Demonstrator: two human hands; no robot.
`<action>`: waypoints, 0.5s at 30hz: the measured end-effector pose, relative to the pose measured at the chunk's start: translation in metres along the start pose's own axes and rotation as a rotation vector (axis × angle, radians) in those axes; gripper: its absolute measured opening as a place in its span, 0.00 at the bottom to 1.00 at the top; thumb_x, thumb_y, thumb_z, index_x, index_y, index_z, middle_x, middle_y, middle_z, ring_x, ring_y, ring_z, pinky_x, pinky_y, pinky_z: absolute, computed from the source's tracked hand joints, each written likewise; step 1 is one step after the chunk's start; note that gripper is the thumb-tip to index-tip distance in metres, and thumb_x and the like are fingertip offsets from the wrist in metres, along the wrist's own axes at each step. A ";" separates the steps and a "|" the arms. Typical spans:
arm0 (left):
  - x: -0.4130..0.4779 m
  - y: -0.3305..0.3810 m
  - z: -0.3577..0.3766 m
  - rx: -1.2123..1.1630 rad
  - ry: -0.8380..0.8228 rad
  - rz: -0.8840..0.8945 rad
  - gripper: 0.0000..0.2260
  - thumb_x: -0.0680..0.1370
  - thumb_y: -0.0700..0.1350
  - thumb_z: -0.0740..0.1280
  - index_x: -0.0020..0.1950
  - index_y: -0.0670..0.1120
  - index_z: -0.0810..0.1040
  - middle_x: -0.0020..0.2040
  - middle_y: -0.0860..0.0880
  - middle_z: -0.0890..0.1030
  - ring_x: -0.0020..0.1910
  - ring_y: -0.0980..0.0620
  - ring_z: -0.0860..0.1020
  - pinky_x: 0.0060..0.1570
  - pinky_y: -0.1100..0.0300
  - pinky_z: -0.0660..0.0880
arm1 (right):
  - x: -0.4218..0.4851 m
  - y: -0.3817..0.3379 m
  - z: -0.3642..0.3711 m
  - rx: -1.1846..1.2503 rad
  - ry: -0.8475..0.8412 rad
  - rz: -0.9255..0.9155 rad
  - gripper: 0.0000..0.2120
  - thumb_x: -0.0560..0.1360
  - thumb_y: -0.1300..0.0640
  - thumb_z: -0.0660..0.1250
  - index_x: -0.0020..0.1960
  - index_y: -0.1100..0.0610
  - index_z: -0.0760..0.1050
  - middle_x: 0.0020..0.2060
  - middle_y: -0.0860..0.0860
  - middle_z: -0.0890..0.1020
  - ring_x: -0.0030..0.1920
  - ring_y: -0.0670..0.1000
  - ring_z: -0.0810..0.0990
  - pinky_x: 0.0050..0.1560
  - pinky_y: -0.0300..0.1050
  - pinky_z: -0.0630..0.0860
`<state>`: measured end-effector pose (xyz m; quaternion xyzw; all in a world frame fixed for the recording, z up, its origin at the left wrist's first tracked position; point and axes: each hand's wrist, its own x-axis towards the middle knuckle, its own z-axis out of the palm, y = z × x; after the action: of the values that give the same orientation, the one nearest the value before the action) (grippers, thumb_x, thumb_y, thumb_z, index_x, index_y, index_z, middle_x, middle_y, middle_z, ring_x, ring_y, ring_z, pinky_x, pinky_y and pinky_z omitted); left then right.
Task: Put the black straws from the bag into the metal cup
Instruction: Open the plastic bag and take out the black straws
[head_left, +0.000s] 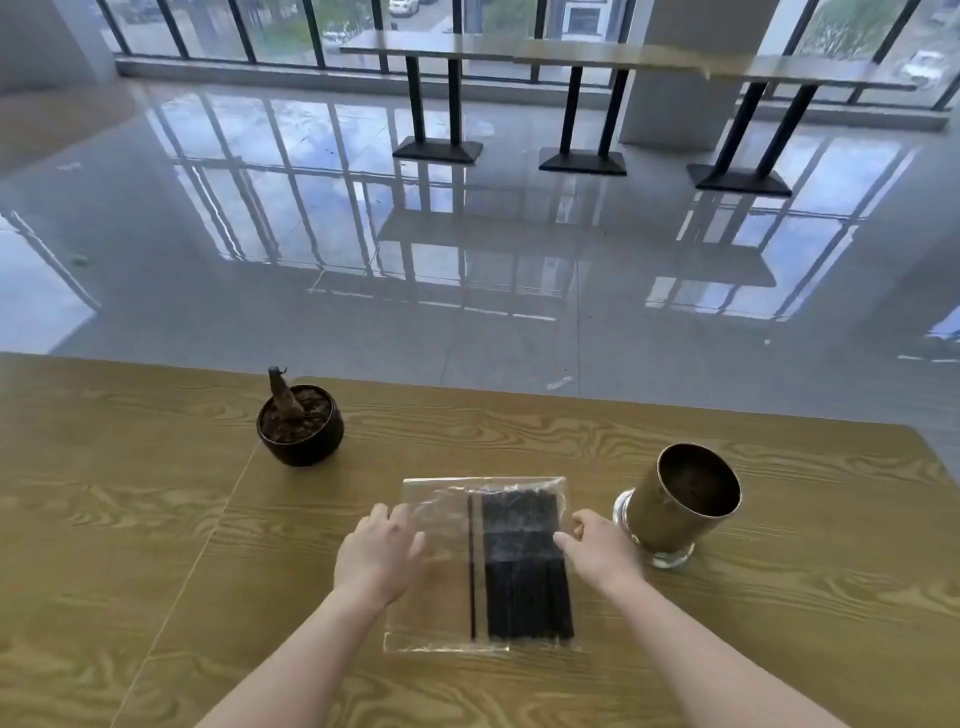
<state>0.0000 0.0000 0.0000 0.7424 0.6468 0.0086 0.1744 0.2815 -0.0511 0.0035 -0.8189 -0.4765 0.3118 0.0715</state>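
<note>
- Both forearms reach in from the bottom edge toward the clear plastic bag (480, 564), which lies flat on the wooden table (156, 519).
- On my side, the left hand (378, 558) rests palm-down on the bag's empty left part, fingers spread and gripping nothing; I judge it is there to pin the bag in place.
- At the bag's right edge, the right hand (597, 545) has its fingers loosely curled and the thumb touching the plastic over the bundle, not yet closed on anything (probably feeling for a hold or the opening).
- All the black straws (524, 571) are inside the bag, packed along its right side, with one lone straw lying apart to their left.
- Just right of the bag stands the metal cup (680, 501), upright with its mouth toward me and nothing visible inside, so no straw has gone in.
- Well back on the left sits a small potted plant (300, 423), out of the way.
</note>
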 end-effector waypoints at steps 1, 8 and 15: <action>0.001 -0.001 0.003 -0.024 -0.031 -0.050 0.18 0.80 0.55 0.57 0.66 0.49 0.72 0.57 0.48 0.75 0.55 0.48 0.77 0.46 0.56 0.74 | 0.002 0.001 0.003 -0.020 -0.009 0.027 0.19 0.78 0.44 0.65 0.63 0.54 0.75 0.58 0.50 0.82 0.57 0.54 0.80 0.54 0.48 0.77; 0.011 0.002 0.025 -0.271 -0.131 -0.487 0.21 0.80 0.58 0.63 0.57 0.40 0.77 0.52 0.43 0.81 0.48 0.44 0.78 0.42 0.55 0.70 | 0.015 0.004 0.020 0.103 -0.009 0.207 0.25 0.78 0.45 0.67 0.70 0.57 0.72 0.65 0.53 0.79 0.64 0.57 0.78 0.59 0.48 0.73; 0.019 0.007 0.031 -0.508 -0.095 -0.645 0.11 0.76 0.50 0.72 0.38 0.45 0.77 0.35 0.48 0.81 0.33 0.50 0.78 0.33 0.57 0.71 | 0.023 0.011 0.033 0.516 -0.004 0.280 0.09 0.75 0.57 0.73 0.38 0.57 0.79 0.33 0.53 0.81 0.33 0.52 0.75 0.37 0.44 0.69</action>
<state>0.0174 0.0099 -0.0315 0.4345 0.8148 0.0787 0.3757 0.2793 -0.0438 -0.0375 -0.8309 -0.2637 0.4310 0.2329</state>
